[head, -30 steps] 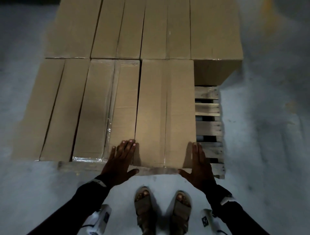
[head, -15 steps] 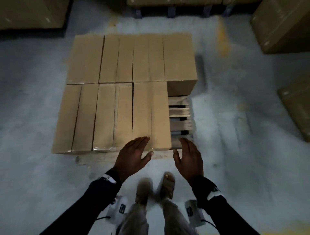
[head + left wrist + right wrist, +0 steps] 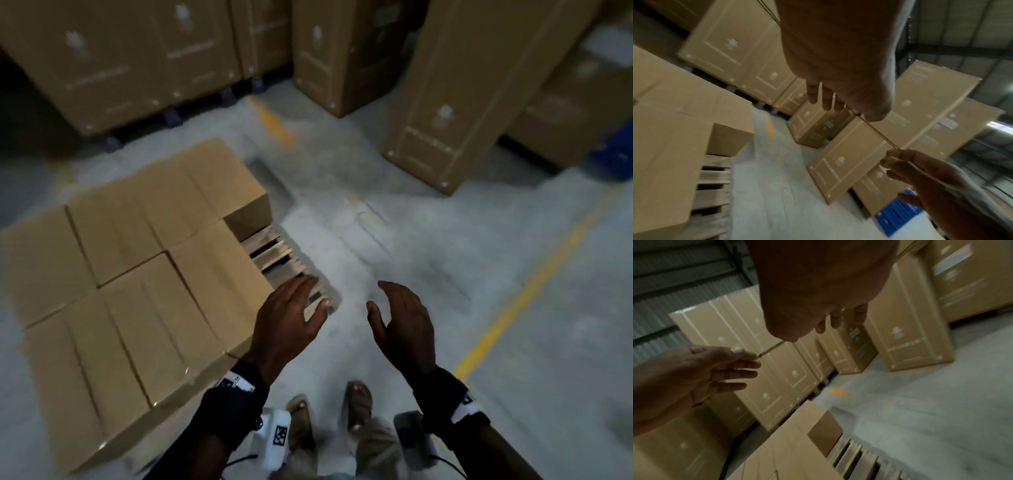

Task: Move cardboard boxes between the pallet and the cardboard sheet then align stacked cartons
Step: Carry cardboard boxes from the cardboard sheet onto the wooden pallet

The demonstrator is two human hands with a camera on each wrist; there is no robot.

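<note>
Boxes on the pallet, both hands free in the air

Boxes [image 3: 144, 274] sit packed side by side on a wooden pallet [image 3: 284, 253], down and to the left of the person. They cover most of it in two rows, edges touching, tops level. At the right side of the near row one spot holds no box, and bare slats show there. The end box of the far row stands right behind that gap, its short brown face turned toward it.

The left hand [image 3: 287, 325] hangs in the air above the near right corner of the stack, over the bare slats. Its fingers are straight and loosely spread, palm down, and it holds nothing. Whether it touches any box cannot be told from the head view; the left wrist view shows the fingers [image 3: 826, 100] in open air, with the boxes below and to the left. The right hand [image 3: 404, 322] is just beside it, over the grey concrete floor [image 3: 445, 260], well off the pallet. Its fingers are relaxed and slightly apart, thumb out, and it holds nothing either.

Farther back stand tall cartons [image 3: 455, 92] with pale printed marks, some upright and some in a row on dark feet. A yellow line [image 3: 527, 294] runs across the floor to the right. Two sandalled feet [image 3: 358, 407] show below the hands.
</note>
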